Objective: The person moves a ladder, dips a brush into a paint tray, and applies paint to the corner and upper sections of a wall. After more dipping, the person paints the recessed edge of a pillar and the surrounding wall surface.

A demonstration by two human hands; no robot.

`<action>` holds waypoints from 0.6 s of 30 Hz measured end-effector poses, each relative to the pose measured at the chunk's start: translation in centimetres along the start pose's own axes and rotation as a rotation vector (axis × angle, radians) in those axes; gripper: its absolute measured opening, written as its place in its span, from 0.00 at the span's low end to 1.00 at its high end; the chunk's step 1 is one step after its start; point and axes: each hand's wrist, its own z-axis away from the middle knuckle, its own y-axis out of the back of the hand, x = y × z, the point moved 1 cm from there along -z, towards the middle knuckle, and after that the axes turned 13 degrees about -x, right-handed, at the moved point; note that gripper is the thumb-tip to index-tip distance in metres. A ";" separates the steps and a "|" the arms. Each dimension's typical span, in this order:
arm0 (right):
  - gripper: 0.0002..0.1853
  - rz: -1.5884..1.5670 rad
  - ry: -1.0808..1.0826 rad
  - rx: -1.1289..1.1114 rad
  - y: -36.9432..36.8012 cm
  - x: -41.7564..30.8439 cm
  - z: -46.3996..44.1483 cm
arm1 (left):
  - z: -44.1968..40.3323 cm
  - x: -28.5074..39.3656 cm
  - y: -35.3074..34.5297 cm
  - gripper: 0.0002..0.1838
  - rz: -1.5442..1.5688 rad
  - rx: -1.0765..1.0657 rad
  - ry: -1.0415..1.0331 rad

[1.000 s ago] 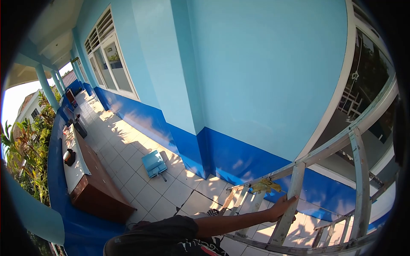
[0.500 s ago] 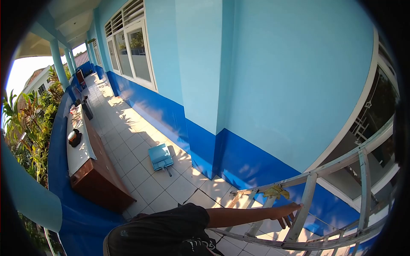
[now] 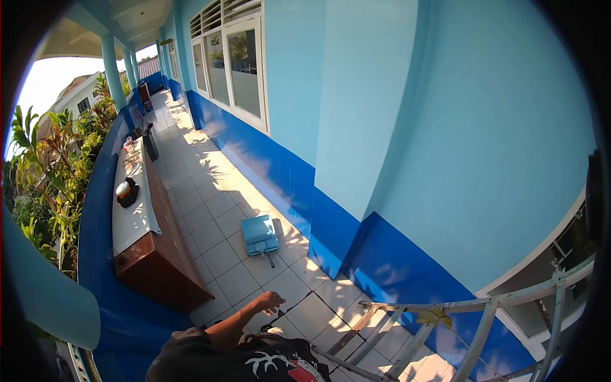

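Observation:
My left hand (image 3: 270, 302) hangs in the air over the tiled floor, its fingers loosely bent and apart, with nothing in it. My right hand is out of view. To the right of my left hand leans a metal ladder (image 3: 478, 344), its rails and rungs running across the lower right. Something yellow (image 3: 434, 317) is tied or stuck on its upper rail. Beyond my hand, a light-blue paint tray (image 3: 258, 229) lies on the floor, with a tool handle (image 3: 270, 258) sticking out towards me.
A long brown cabinet (image 3: 159, 274) with a pale top stands along the low blue wall at left. On it sit a white-lidded container (image 3: 123, 189) and a dark cloth. The two-tone blue wall (image 3: 375, 121) with a jutting pillar runs along the right. Plants (image 3: 60, 184) grow outside.
My left hand has come away from the ladder rung and drawn back to the left, close to my body. My view has turned somewhat, shifting the scene.

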 end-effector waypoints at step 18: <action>0.13 -0.311 0.094 -0.621 -10.0 -34.2 -15.5 | 0.6 -9.3 12.9 0.28 0.553 0.060 -0.054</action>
